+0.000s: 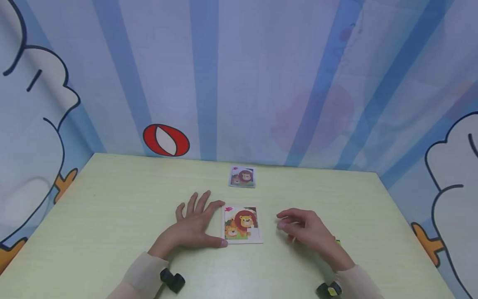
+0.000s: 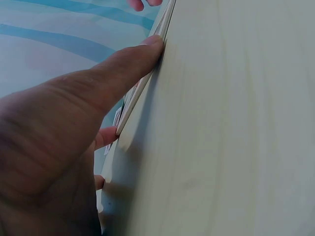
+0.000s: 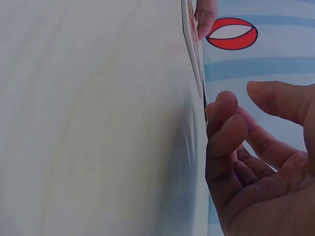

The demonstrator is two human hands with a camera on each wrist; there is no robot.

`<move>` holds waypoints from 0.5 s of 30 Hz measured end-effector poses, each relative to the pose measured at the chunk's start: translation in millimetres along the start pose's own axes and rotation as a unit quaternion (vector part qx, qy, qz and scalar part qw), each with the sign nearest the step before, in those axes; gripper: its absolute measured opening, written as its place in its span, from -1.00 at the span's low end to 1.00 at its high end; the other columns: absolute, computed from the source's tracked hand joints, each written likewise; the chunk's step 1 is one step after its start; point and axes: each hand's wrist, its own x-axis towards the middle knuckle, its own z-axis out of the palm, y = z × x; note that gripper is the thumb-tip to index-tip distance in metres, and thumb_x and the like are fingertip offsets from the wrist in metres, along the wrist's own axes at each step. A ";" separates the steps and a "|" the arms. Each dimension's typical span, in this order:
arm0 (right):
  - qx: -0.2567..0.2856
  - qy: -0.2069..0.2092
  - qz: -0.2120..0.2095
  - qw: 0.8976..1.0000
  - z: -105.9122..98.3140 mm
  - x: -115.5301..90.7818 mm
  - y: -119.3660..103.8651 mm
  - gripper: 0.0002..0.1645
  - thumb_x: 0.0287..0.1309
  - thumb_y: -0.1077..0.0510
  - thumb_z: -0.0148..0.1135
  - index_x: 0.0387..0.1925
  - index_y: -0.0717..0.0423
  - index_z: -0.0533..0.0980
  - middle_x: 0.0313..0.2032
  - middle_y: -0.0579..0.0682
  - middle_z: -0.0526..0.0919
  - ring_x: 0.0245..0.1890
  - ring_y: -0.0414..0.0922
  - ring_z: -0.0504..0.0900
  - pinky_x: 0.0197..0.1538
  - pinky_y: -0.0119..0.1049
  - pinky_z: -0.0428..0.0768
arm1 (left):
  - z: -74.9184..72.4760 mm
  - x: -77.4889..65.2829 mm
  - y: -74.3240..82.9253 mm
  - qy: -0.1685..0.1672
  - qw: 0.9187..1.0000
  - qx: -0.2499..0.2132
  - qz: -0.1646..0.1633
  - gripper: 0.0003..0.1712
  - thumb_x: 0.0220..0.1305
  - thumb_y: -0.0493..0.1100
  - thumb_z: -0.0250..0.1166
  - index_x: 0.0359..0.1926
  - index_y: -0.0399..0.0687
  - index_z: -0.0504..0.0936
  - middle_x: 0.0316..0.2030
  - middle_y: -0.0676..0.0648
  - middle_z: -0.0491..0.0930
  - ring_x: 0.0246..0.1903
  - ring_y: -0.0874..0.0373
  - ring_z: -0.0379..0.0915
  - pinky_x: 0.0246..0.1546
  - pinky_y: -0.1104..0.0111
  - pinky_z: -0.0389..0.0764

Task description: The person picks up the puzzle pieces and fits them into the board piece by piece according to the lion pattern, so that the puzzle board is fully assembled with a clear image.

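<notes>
A square picture puzzle [image 1: 241, 224] of a lion and a cub lies in its white frame on the table. At its lower right the picture has a white, piece-shaped gap. My left hand [image 1: 194, 228] spreads along the frame's left side, thumb tip at the near corner and index fingertip at the far corner. The left wrist view shows the thumb [image 2: 133, 59] against the frame's thin edge. To the right of the puzzle, apart from it, is my right hand [image 1: 304, 230]. Its fingers bend loosely, and the thumb [image 3: 275, 98] stands away from them with nothing visible between.
Behind the puzzle lies a small card [image 1: 242, 177] with the same lion picture. The pale table [image 1: 123, 207] ends at a blue striped cloth [image 1: 242, 83] at the back, printed with a red and white ball [image 1: 166, 140]. A dark strap device is on each wrist.
</notes>
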 end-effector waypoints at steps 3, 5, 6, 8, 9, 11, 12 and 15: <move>0.000 0.007 0.001 1.000 -7.9 -3.8 5.7 -0.55 0.41 -0.01 0.42 0.21 0.10 0.66 -0.03 0.09 0.81 -0.39 -0.09 0.72 -0.37 -0.26 0.63 | -0.1 -0.7 0.4 0.000 1.000 -0.003 0.000 0.27 -0.01 0.45 0.59 0.64 0.37 0.18 0.77 -0.16 -0.30 0.72 -0.35 -0.56 0.51 -0.48 -0.44; 0.000 0.010 0.000 1.000 -13.4 -6.7 10.4 -0.53 0.41 -0.03 0.42 0.22 0.10 0.65 -0.03 0.12 0.80 -0.39 -0.09 0.72 -0.36 -0.26 0.64 | -0.3 -0.8 0.9 -0.001 1.000 -0.004 0.001 0.27 -0.02 0.45 0.60 0.64 0.38 0.18 0.78 -0.16 -0.30 0.73 -0.35 -0.56 0.51 -0.48 -0.44; 0.001 0.012 0.001 1.000 -16.1 -8.1 12.5 -0.52 0.41 -0.03 0.42 0.23 0.11 0.64 -0.01 0.13 0.79 -0.39 -0.09 0.72 -0.36 -0.26 0.64 | -0.3 -0.7 0.9 -0.002 1.000 -0.004 0.001 0.27 -0.02 0.45 0.60 0.64 0.38 0.18 0.78 -0.16 -0.30 0.73 -0.35 -0.56 0.51 -0.48 -0.44; 0.001 0.017 0.001 1.000 -21.8 -10.8 17.1 -0.50 0.42 -0.03 0.42 0.26 0.11 0.63 0.02 0.14 0.78 -0.38 -0.10 0.73 -0.35 -0.25 0.65 | -0.6 -1.0 0.9 -0.003 1.000 -0.005 0.000 0.27 -0.02 0.45 0.60 0.64 0.38 0.18 0.78 -0.16 -0.30 0.73 -0.35 -0.56 0.51 -0.47 -0.44; -0.001 0.020 0.000 1.000 -25.0 -12.3 18.9 -0.49 0.42 -0.03 0.41 0.27 0.12 0.62 0.03 0.15 0.78 -0.38 -0.10 0.73 -0.35 -0.25 0.65 | -0.6 -0.9 0.6 -0.002 1.000 -0.005 0.001 0.27 -0.02 0.45 0.60 0.64 0.38 0.18 0.78 -0.16 -0.30 0.73 -0.35 -0.57 0.51 -0.47 -0.44; -0.007 0.026 0.003 1.000 -32.0 -15.0 22.7 -0.48 0.43 -0.03 0.40 0.29 0.13 0.61 0.05 0.16 0.77 -0.37 -0.11 0.73 -0.34 -0.25 0.67 | -1.0 -0.9 0.5 -0.002 1.000 -0.005 0.000 0.27 -0.02 0.46 0.59 0.64 0.37 0.18 0.78 -0.16 -0.30 0.73 -0.35 -0.57 0.51 -0.47 -0.45; -0.009 0.029 0.006 1.000 -35.8 -16.5 24.3 -0.47 0.44 -0.03 0.40 0.30 0.14 0.60 0.06 0.17 0.77 -0.37 -0.11 0.73 -0.34 -0.24 0.67 | -1.3 -0.9 0.5 -0.004 1.000 -0.006 0.000 0.27 -0.01 0.45 0.59 0.65 0.37 0.18 0.78 -0.16 -0.31 0.73 -0.35 -0.58 0.51 -0.47 -0.45; -0.021 0.038 0.013 0.999 -47.3 -21.5 28.5 -0.44 0.46 -0.03 0.38 0.33 0.16 0.59 0.06 0.18 0.76 -0.36 -0.12 0.74 -0.35 -0.24 0.67 | -4.1 -1.6 2.2 -0.008 1.000 -0.004 0.000 0.26 0.00 0.46 0.58 0.64 0.35 0.18 0.77 -0.17 -0.30 0.72 -0.36 -0.58 0.52 -0.49 -0.44</move>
